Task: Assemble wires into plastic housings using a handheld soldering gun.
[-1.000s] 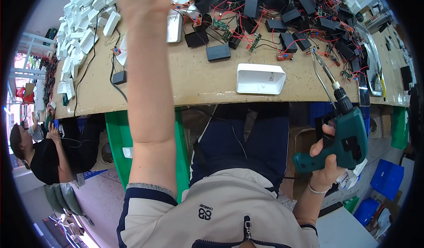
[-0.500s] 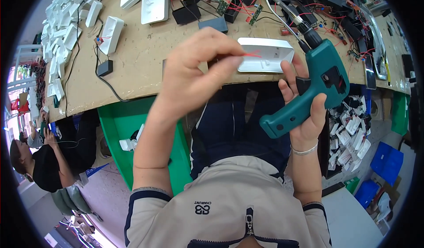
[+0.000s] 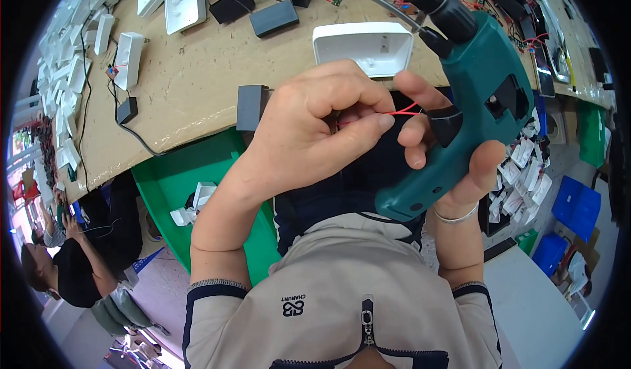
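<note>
The person's left hand (image 3: 305,129) is pinching thin red wires (image 3: 404,113) between closed fingers, near the edge of the brown tabletop (image 3: 184,73). The right hand (image 3: 468,190) is curling loosely around a dark green, pistol-shaped plastic tool (image 3: 483,73), some fingers standing partly open near the wire ends; whether they are touching is not showing clearly. A black rectangular box (image 3: 250,109) is showing beside the left hand. Judging progress, the wire ends are seemingly hanging unjoined, and a white rectangular plastic housing (image 3: 358,47) is lying uncovered beyond the hands.
</note>
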`<action>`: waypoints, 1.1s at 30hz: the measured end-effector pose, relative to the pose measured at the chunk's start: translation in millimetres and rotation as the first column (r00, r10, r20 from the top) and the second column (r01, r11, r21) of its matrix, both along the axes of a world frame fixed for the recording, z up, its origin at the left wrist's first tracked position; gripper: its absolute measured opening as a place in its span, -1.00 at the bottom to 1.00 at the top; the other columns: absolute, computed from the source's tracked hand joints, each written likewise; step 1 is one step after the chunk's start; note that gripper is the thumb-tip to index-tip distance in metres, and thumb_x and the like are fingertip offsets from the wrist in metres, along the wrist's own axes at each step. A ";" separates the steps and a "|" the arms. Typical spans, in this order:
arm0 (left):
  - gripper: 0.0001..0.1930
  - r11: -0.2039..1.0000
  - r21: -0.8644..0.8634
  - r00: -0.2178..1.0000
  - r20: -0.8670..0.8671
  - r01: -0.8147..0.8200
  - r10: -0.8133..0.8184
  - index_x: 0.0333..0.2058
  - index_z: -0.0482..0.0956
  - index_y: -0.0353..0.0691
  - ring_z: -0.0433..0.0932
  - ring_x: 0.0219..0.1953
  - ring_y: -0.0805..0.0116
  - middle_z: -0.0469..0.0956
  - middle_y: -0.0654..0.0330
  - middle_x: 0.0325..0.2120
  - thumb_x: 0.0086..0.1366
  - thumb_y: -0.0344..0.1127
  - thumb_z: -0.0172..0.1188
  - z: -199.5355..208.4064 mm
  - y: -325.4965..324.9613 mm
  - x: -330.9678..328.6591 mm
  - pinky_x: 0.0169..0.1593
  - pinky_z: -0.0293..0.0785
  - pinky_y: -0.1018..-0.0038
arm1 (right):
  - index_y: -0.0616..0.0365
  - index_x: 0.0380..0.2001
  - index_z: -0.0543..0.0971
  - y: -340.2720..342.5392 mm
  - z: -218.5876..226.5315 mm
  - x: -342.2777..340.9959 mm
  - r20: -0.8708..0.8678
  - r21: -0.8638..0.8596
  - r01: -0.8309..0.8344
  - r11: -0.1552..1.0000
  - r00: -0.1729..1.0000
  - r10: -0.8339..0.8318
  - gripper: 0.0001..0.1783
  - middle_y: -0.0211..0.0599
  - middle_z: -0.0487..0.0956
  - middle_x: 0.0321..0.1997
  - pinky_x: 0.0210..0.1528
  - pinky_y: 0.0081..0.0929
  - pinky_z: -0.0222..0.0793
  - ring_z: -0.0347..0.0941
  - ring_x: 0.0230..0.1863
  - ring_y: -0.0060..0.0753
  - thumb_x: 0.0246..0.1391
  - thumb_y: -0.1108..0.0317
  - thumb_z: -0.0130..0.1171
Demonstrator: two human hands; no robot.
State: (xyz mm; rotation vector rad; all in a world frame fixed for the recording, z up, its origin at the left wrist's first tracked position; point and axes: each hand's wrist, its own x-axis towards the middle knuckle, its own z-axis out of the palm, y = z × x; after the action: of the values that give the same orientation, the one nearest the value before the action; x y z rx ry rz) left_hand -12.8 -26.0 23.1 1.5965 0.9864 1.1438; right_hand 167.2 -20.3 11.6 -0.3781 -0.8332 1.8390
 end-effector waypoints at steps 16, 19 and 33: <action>-0.94 0.985 -0.146 0.995 0.004 -0.096 0.098 -0.51 0.49 -0.34 0.24 -0.59 0.67 0.35 0.33 -0.59 -0.03 -0.57 0.15 7.9 -17.0 -5.4 -0.54 0.10 0.74 | 0.56 -0.05 0.18 -9.3 -4.5 20.2 -0.183 -0.223 -0.002 0.975 0.982 -0.040 -0.05 0.14 0.39 -0.12 -0.18 -0.56 0.44 0.47 -0.21 -0.29 -0.16 -0.22 0.05; -0.95 0.968 -0.250 0.994 0.098 -0.027 0.053 -0.49 0.48 -0.35 0.24 -0.57 0.69 0.36 0.35 -0.56 0.00 -0.57 0.14 12.3 -18.8 -5.0 -0.52 0.11 0.76 | 0.44 0.01 0.17 -12.0 -2.5 24.4 0.108 -0.042 0.179 0.983 0.979 -0.174 -0.15 0.12 0.35 -0.06 -0.20 -0.55 0.44 0.47 -0.23 -0.30 -0.16 -0.06 0.16; -0.92 0.653 -0.689 0.916 0.401 0.315 -0.019 -0.45 0.50 -0.20 0.18 -0.77 0.81 0.41 0.46 -0.67 0.07 -0.34 0.15 15.7 -27.3 17.5 -0.77 0.03 0.79 | 0.37 0.01 0.19 -19.9 12.6 8.7 0.436 0.341 0.270 0.900 0.803 -0.406 -0.29 0.12 0.32 -0.06 -0.26 -0.42 0.42 0.43 -0.38 -0.41 -0.34 0.54 0.16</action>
State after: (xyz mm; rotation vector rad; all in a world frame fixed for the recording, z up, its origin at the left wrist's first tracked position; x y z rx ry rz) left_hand 4.7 -53.3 38.8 0.7436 0.8644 0.7029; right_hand 175.9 -40.2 24.1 -0.8005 -1.2566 1.2776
